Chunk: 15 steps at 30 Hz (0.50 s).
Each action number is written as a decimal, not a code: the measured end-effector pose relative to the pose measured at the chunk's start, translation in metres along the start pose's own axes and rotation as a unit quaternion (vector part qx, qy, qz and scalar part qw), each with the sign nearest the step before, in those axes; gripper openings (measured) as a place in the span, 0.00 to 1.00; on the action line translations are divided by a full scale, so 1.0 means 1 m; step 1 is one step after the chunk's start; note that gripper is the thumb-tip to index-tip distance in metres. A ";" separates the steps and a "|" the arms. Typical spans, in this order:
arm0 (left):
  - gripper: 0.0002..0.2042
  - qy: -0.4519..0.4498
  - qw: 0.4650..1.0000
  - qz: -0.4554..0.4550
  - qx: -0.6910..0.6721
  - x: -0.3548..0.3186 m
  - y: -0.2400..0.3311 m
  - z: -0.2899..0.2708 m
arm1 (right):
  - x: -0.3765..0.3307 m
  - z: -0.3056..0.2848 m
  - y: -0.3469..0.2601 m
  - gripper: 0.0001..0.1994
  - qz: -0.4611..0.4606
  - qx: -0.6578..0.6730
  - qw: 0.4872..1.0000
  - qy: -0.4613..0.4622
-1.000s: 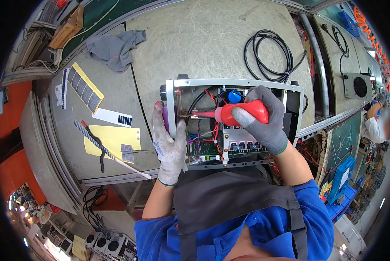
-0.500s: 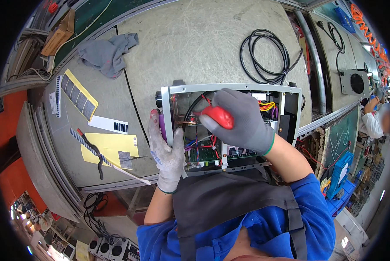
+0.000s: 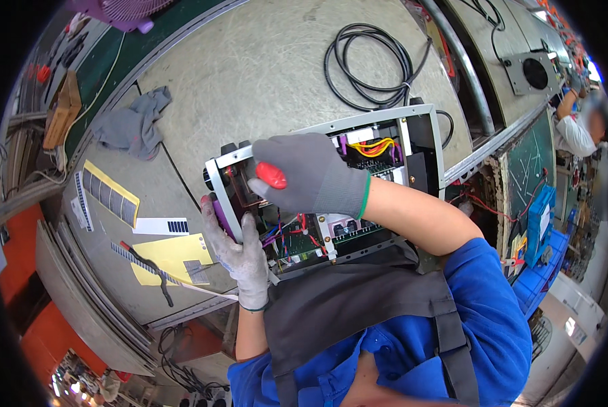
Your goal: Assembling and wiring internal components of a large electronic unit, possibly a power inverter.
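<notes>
1. the grey table (image 3: 263, 74) is spreading out in front of the person.
2. the open metal-framed unit (image 3: 348, 227) is lying along the table's near edge, its wiring showing.
3. the black cable coil (image 3: 405, 85) is resting just beyond it, toward the table's right edge.
4. the grey cloth (image 3: 135, 123) is lying crumpled near the table's far left edge.
5. the yellow sheet (image 3: 182, 254) is lying toward the table's near left corner.
6. the gloved right hand (image 3: 310, 173) is reaching over the unit's left part, fingers clenching around the red bottle (image 3: 271, 175).
7. the gloved left hand (image 3: 239, 258) is grasping the unit's left end, fingers outside, thumb inside.
8. the red bottle is mostly hiding inside the right hand's grip.
</notes>
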<state>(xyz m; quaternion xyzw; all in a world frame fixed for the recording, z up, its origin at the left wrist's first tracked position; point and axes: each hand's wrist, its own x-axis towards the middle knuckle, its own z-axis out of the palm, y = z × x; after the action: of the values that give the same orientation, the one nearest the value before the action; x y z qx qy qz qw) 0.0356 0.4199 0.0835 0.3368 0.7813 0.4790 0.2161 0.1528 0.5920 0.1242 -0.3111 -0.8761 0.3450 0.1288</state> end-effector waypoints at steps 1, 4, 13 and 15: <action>0.36 -0.003 1.000 -0.004 0.018 0.000 -0.001 0.000 | 0.001 -0.002 -0.001 0.17 0.011 0.001 1.000 -0.018; 0.36 0.004 1.000 -0.002 0.005 0.000 -0.003 0.001 | 0.003 -0.005 -0.004 0.17 0.028 -0.017 0.999 -0.044; 0.34 0.002 1.000 -0.001 -0.018 -0.001 -0.006 0.001 | 0.001 0.010 -0.004 0.17 -0.014 -0.040 0.999 0.005; 0.34 0.005 1.000 0.004 -0.001 -0.001 -0.005 0.002 | -0.006 0.014 -0.001 0.17 -0.032 -0.006 0.997 0.068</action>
<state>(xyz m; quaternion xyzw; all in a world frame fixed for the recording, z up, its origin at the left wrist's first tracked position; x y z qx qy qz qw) 0.0360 0.4188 0.0782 0.3375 0.7805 0.4822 0.2110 0.1503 0.5800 0.1145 -0.3067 -0.8768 0.3137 0.1969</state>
